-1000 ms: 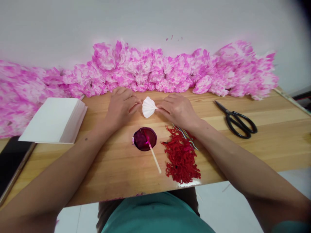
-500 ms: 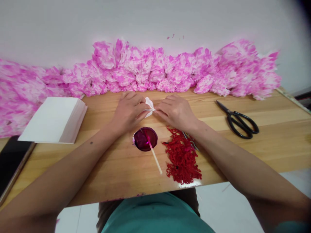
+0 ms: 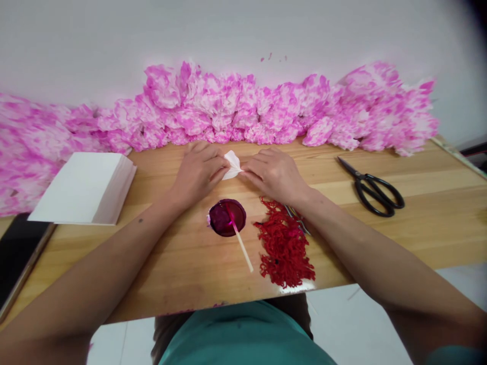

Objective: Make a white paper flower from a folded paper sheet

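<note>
One white paper piece (image 3: 232, 161) sits at 12 o'clock from the dark magenta pool (image 3: 222, 218) that I take as my clock centre. It flares towards my left hand (image 3: 201, 170) and gathers to a narrow point at my right hand (image 3: 276, 172).

Left fingers: nearly closed, pinching the flared side. Right fingers: closed on the gathered tip — both hands low over the wooden bench (image 3: 171, 274), backs up, a short gap between them.

A pale stick (image 3: 244, 251) lies with one end in the pool, its dry end out towards 5. At 4, near the right forearm, a tangled red bundle (image 3: 287, 248), with thin pale strands (image 3: 300, 220) at its upper right side, partly hidden by that arm.

Black-handled scissors (image 3: 373, 190) just short of 3, well apart from the hands, tips angled up and left. Between 9 and 10, a thick stack of white sheets (image 3: 81, 187); nearer 8, a dark flat device (image 3: 25, 248), partly cut off by the view.

Pink-and-white ruffled bunches (image 3: 228, 109) line the far edge from 10 through 2 — packed against each other before a pale wall (image 3: 106, 45).
</note>
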Tool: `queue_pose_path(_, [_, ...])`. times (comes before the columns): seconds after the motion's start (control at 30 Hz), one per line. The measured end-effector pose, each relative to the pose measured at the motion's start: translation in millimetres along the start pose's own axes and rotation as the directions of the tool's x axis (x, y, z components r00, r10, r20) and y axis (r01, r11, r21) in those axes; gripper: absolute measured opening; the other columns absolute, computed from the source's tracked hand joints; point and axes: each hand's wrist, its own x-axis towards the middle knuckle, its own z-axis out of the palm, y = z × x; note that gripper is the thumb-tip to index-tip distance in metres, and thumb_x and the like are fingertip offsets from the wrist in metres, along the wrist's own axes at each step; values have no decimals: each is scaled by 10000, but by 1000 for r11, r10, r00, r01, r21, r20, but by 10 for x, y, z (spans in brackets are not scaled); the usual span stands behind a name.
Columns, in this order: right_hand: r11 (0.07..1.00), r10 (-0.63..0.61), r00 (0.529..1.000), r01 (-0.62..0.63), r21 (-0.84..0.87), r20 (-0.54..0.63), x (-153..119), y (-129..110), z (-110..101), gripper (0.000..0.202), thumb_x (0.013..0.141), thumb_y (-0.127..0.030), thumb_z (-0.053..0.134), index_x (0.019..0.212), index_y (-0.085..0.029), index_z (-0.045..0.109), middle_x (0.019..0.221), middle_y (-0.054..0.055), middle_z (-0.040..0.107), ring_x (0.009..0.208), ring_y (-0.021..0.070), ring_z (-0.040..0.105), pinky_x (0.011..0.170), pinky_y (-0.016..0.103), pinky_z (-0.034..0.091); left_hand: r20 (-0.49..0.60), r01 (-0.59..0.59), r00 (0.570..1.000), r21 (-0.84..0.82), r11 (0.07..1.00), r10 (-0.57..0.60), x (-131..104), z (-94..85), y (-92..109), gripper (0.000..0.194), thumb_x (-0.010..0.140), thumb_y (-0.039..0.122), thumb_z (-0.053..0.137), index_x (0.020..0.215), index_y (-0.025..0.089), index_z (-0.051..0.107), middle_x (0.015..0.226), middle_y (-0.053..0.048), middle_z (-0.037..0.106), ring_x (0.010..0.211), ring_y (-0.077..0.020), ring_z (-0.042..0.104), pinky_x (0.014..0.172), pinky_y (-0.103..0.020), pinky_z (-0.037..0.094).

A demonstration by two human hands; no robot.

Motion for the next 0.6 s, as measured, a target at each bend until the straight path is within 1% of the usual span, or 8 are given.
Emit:
queue_pose_path(0.13, [1000, 20, 1000, -20, -1, 12, -21, 41, -21, 329, 990, -342, 426, 854, -167, 669, 852, 74, 704, 784, 197, 558, 722, 333, 345, -21, 24, 1000, 11, 1000, -24, -30, 26, -86, 209, 958, 331, 512, 852, 227, 658, 897, -27, 677, 831, -204, 535, 750, -393, 396])
queue_pose_path(0.2, [999, 35, 999, -35, -15, 14, -32, 58, -27, 327, 987, -347, 430, 869, -163, 674, 858, 77, 705, 789, 199, 559, 718, 332, 343, -18, 52, 998, 23, 998, -52, -40, 29, -113, 203, 950, 334, 523, 857, 222, 665, 855, -29, 662, 829, -208, 534, 748, -386, 386])
queue_pose_path(0.3, [997, 62, 998, -61, -54, 9, -44, 73, -31, 324, 982, -341, 437, 869, -156, 679, 823, 80, 698, 769, 200, 556, 702, 332, 334, -26, 100, 995, 44, 994, -99, -47, 19, -111, 213, 947, 337, 521, 831, 227, 662, 780, -32, 622, 829, -218, 540, 756, -380, 372])
queue_pose_path(0.37, [994, 76, 997, -75, -78, 5, -47, 75, -30, 322, 978, -334, 440, 854, -156, 678, 797, 78, 691, 753, 200, 551, 690, 331, 325, -39, 119, 992, 52, 992, -117, -46, 3, -76, 205, 946, 339, 524, 834, 229, 657, 781, -33, 613, 835, -220, 546, 768, -376, 367])
queue_pose_path(0.43, [993, 87, 996, -86, -86, 2, -47, 72, -25, 318, 974, -330, 443, 846, -159, 678, 792, 76, 691, 747, 201, 549, 687, 331, 321, -38, 104, 994, 46, 993, -102, -41, -13, -26, 198, 947, 343, 532, 849, 225, 657, 817, -34, 625, 843, -213, 550, 779, -372, 364])
queue_pose_path(0.6, [995, 92, 996, -92, -44, 2, -34, 27, -5, 298, 965, -323, 458, 870, -157, 688, 818, 84, 702, 774, 211, 558, 716, 342, 333, -55, -23, 998, 6, 1000, 24, -18, -6, 65, 214, 921, 407, 588, 865, 224, 686, 871, -30, 658, 839, -203, 537, 752, -361, 358])
